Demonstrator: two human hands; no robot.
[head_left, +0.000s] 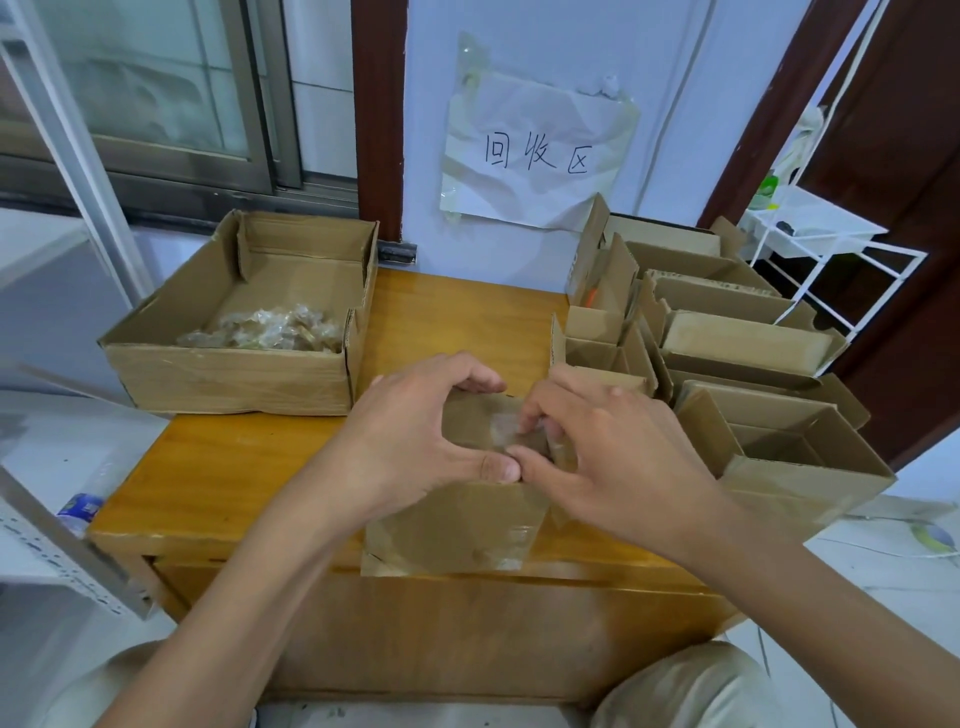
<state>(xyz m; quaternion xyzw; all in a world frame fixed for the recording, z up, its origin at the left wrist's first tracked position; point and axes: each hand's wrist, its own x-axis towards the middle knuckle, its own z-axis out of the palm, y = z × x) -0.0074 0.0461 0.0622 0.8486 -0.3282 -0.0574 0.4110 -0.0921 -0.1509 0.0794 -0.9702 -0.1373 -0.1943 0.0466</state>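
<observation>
A small taped cardboard box (457, 525) stands at the front edge of the wooden table (218, 467). My left hand (415, 441) grips the box's top, thumb on the near edge and fingers curled over the far edge. My right hand (613, 457) pinches a piece of clear tape (506, 428) on the box's top with its fingertips. Both thumbs meet at the near top edge.
A large open carton (234, 374) holding crumpled clear tape scraps (270, 327) sits at the left back. Several opened small boxes (727, 364) are stacked at the right. A paper sign (535, 150) hangs on the wall. A white rack (821, 244) stands far right. My knees show below.
</observation>
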